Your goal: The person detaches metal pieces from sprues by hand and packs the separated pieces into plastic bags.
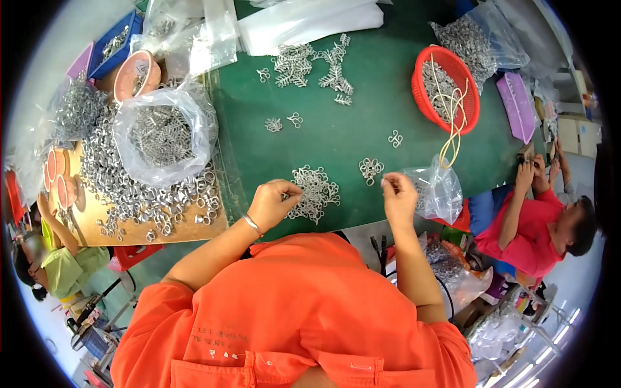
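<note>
At the near edge of the green table (252, 161), my left hand (275, 205) is closed, its curled fingertips at the left side of a pile of small silver metal looped pieces (314, 194). What those fingertips hold, if anything, is too small to make out. My right hand (400, 197) is raised in a pinch, just right of a small cluster of looped metal pieces (370, 170). Anything in that pinch cannot be made out. Farther up lie a single looped piece (395, 138), a leaf-shaped metal piece (273, 125) and a larger heap of leaf-shaped pieces (293, 64).
A red basket (417, 87) of metal parts and cord stands at right, near a clear plastic bag (443, 194) and purple tray (516, 110). At left, a plastic-lined container (123, 136) sits among loose rings (119, 187). People sit at both sides.
</note>
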Available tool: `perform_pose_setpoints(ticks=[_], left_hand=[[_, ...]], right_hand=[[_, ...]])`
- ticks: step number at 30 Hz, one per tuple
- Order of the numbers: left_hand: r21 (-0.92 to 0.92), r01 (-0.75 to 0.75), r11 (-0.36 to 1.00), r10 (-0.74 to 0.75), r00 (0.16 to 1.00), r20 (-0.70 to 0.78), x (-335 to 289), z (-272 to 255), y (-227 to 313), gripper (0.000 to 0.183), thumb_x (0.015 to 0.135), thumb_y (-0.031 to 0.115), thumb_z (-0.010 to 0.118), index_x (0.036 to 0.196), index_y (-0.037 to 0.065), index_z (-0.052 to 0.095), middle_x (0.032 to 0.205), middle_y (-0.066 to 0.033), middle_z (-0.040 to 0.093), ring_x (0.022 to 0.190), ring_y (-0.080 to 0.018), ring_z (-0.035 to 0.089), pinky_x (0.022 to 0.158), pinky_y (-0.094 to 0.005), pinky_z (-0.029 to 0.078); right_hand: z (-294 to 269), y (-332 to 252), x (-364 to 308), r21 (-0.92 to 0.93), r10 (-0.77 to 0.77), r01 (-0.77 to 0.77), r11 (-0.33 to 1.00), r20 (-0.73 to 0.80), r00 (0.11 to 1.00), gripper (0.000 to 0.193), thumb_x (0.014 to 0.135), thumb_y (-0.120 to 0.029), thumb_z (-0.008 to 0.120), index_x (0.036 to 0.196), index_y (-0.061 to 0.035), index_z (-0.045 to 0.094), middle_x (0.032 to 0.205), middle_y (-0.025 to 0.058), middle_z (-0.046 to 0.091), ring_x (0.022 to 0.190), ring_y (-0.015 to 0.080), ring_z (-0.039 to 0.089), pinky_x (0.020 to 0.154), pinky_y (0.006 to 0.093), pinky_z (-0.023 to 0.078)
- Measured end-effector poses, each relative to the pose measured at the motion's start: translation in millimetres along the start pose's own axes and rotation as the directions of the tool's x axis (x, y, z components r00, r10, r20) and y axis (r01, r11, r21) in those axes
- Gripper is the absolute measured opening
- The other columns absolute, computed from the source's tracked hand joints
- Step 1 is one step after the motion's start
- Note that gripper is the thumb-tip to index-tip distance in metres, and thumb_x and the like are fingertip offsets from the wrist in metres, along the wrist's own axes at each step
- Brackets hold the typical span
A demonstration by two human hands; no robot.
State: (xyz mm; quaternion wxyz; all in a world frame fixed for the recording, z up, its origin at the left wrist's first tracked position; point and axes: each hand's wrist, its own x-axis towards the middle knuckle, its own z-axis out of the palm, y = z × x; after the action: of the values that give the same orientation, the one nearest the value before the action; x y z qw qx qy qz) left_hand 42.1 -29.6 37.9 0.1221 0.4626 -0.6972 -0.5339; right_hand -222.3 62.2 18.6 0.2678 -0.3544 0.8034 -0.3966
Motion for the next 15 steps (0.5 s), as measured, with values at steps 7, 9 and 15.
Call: perform_pose_setpoints(ticks=[7,9,15], left_hand=[[0.025,-0.111,0.994,0.112,0.993,-0.037,20.0,-1.4,-13.0,0.013,0.068,0.000,0.067,0.079,0.002,0.061,0.078,-0.0089,0.053,0.064,-0.0187,0.055,0.060,-0.0284,0.047],[0.039,-0.109,0.993,0.111,0.991,-0.069,26.6,-11.0,-11.5,0.012,0.068,-0.002,0.065,0.078,0.002,0.060,0.080,-0.0103,0.053,0.067,-0.0233,0.057,0.061,-0.0319,0.048],[0.415,-0.162,0.896,0.322,0.878,-0.354,85.7,-28.1,-7.6,0.031,0.068,-0.002,0.064,0.096,0.004,0.055,0.092,-0.0124,0.051,0.078,-0.0280,0.055,0.068,-0.0351,0.047]], right_hand=[[10.8,-1.1,14.5,-0.311,-0.313,0.302,0.901,0.017,0.950,0.018,0.073,0.004,0.054,0.085,-0.0040,0.063,0.089,0.0128,0.056,0.080,0.0281,0.057,0.069,0.0342,0.047],[27.1,-21.6,21.4,-0.269,-0.334,0.334,0.903,0.047,0.941,0.017,0.073,0.003,0.055,0.086,-0.0046,0.063,0.088,0.0125,0.056,0.079,0.0284,0.057,0.069,0.0344,0.047],[140.0,-70.9,64.7,-0.086,-0.623,0.646,0.759,0.196,0.757,0.026,0.072,-0.005,0.063,0.097,-0.0044,0.060,0.092,0.0108,0.054,0.087,0.0301,0.052,0.073,0.0376,0.044]])
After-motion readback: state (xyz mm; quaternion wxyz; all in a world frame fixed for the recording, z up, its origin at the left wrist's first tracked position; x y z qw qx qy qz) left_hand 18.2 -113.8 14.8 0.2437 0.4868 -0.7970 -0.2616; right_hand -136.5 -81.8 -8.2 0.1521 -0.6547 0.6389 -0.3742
